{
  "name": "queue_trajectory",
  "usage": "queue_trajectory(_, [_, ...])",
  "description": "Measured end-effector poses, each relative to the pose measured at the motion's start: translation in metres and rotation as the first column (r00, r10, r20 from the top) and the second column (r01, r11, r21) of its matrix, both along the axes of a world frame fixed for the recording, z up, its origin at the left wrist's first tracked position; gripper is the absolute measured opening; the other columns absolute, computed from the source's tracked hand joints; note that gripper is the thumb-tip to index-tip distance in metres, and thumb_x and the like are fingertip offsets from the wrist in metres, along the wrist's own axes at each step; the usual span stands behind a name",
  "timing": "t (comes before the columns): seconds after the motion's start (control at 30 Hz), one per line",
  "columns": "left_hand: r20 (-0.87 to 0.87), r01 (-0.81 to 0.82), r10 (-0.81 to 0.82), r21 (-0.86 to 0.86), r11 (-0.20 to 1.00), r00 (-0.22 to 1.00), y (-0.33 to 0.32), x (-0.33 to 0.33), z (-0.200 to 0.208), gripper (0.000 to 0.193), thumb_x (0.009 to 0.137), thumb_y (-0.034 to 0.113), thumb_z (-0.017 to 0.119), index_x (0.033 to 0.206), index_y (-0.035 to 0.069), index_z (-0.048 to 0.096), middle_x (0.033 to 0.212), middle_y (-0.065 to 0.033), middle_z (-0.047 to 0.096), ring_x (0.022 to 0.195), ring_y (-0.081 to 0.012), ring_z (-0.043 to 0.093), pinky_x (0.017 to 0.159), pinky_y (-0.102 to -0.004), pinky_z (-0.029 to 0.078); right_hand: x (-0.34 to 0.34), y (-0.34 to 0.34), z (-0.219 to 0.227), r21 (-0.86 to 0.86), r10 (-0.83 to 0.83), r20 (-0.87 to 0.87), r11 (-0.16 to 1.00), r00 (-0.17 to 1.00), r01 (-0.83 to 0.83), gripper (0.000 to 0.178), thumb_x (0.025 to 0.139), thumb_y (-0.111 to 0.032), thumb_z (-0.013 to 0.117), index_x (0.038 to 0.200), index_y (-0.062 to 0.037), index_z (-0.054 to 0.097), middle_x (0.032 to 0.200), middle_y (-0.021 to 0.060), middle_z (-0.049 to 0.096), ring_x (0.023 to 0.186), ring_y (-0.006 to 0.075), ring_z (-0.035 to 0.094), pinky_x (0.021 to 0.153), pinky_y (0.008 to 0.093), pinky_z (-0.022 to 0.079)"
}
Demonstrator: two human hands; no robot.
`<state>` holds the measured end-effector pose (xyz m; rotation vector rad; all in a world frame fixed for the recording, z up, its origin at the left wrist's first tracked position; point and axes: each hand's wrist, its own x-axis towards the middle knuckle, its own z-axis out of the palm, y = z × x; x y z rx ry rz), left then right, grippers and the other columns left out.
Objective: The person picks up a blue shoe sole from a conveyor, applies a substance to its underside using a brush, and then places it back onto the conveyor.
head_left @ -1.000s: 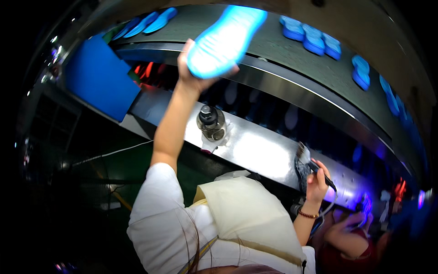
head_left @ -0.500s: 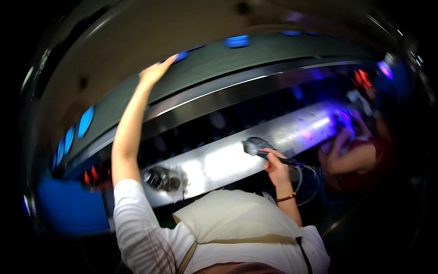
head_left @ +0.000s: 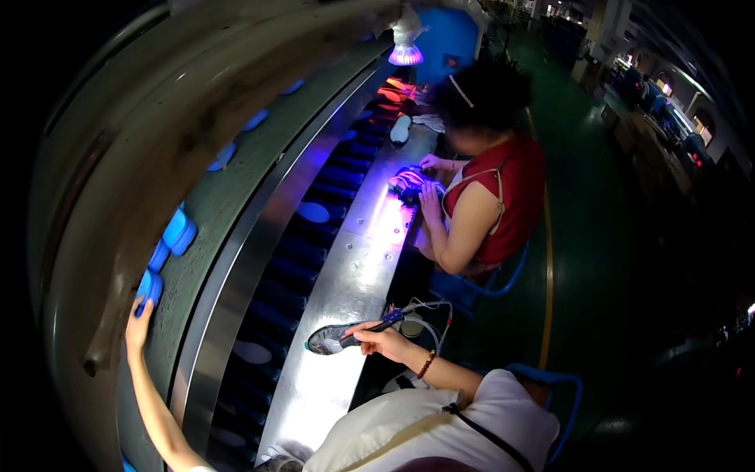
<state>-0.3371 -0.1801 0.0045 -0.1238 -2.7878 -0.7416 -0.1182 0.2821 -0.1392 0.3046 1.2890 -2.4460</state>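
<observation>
My left hand reaches far out over the green conveyor belt. Its fingers are closed on the near end of a blue, rounded, sole-shaped piece; the exact grip is small in view. My right hand is wrapped round a black pen-like tool with thin tubes or cables trailing from its back end. The tool's front end is over a dark grey shoe lying on its side on the metal bench. Part of the shoe is hidden by my right fingers.
More blue pieces lie along the belt. A metal rail and a dark row of slots with pale soles separate belt and bench. A co-worker in red sits farther along, under a purple lamp. A blue chair frame stands at my right.
My view has swung to the right, bringing the co-worker and aisle into sight. My left hand still reaches to the belt's blue pieces; my right hand keeps the tool over the shoe.
</observation>
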Motion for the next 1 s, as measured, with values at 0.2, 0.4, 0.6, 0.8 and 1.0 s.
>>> queue_trajectory(0.2, [-0.193,0.133,-0.143,-0.066,0.989,0.971,0.074,-0.043,0.008,0.042,0.081,0.031,0.054,0.108,-0.001,0.054,0.106,-0.0212,0.056,0.105,-0.0287,0.050,0.090,-0.0336,0.036,-0.006,-0.011,0.004,-0.117,0.045,-0.123,0.991,0.991,-0.060,0.030,0.082,-0.014,0.056,0.109,-0.0008,0.052,0.108,0.0077,0.055,0.085,0.0132,0.056,0.072,0.0224,0.043])
queue_trajectory(0.4, [-0.201,-0.165,0.086,-0.421,0.892,0.976,0.082,0.027,0.024,0.028,0.084,0.027,0.049,0.079,0.000,0.056,0.077,-0.0183,0.058,0.076,-0.0368,0.054,0.079,-0.0397,0.042,-0.009,0.005,0.002,-0.114,0.059,-0.191,0.990,0.980,-0.082,0.028,0.079,-0.007,0.058,0.106,-0.0023,0.054,0.107,0.0081,0.056,0.083,0.0126,0.056,0.075,0.0239,0.046])
queue_trajectory(0.6, [-0.432,-0.095,0.314,0.456,0.885,0.845,0.049,0.189,-0.016,0.024,0.086,0.018,0.047,0.095,-0.002,0.056,0.096,-0.0106,0.056,0.092,-0.0223,0.052,0.087,-0.0339,0.037,-0.028,-0.011,0.005,-0.122,0.101,-0.189,0.985,0.977,-0.126,0.021,0.078,-0.005,0.057,0.099,-0.0007,0.057,0.099,0.0102,0.059,0.083,0.0131,0.056,0.077,0.0259,0.046])
queue_trajectory(0.8, [0.013,0.063,0.507,0.989,-0.133,0.862,0.104,0.266,-0.067,0.040,0.072,0.014,0.051,0.110,0.000,0.048,0.108,-0.0144,0.052,0.099,-0.0283,0.050,0.088,-0.0406,0.040,-0.053,-0.039,0.023,-0.070,0.156,-0.284,0.981,0.946,-0.183,0.020,0.075,-0.002,0.054,0.094,0.0020,0.057,0.096,0.0124,0.060,0.087,0.0168,0.056,0.079,0.0272,0.044])
queue_trajectory(1.0, [-0.052,0.075,0.074,0.933,-0.352,0.996,0.115,0.337,-0.136,0.065,0.067,0.027,0.062,0.120,-0.001,0.037,0.112,-0.0164,0.050,0.100,-0.0278,0.052,0.088,-0.0404,0.042,-0.038,-0.052,0.073,-0.194,0.196,-0.405,0.936,0.893,-0.293,0.021,0.075,-0.002,0.052,0.094,0.0057,0.058,0.094,0.0162,0.060,0.088,0.0203,0.057,0.083,0.0307,0.044])
